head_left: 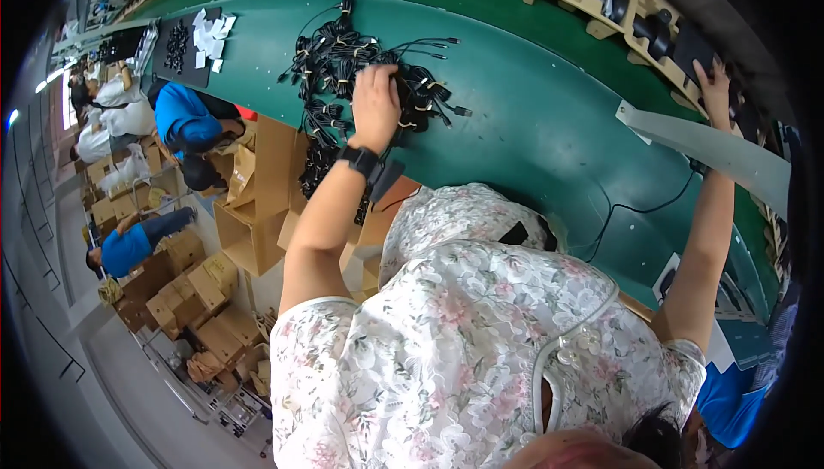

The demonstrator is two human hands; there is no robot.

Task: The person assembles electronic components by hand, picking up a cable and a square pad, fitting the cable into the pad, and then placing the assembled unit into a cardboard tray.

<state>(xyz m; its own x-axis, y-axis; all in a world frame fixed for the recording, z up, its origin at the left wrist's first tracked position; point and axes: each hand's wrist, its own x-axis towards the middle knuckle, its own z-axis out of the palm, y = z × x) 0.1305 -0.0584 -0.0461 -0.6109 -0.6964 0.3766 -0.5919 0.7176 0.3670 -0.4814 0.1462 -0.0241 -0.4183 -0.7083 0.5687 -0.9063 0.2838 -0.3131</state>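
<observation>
A heap of black cables (336,55) in tied bundles, with plugs sticking out, lies on the green worktable (532,96). My left hand (375,107) rests palm down on the right part of this heap, its fingers curled round a cable bundle; the fingertips are hidden. A dark band circles that wrist. Far to the right, my right hand (714,83) reaches across to a beige tray (637,40) beyond the table. Its fingers are spread against a flat black piece (689,47) in the tray and hold nothing that I can see.
A grey metal bracket (704,143) crosses in front of my right forearm. A black cord (644,207) trails over the table. At the left are a dark mat (184,61) with white pieces, an open carton (257,203) and people in blue shirts (184,117).
</observation>
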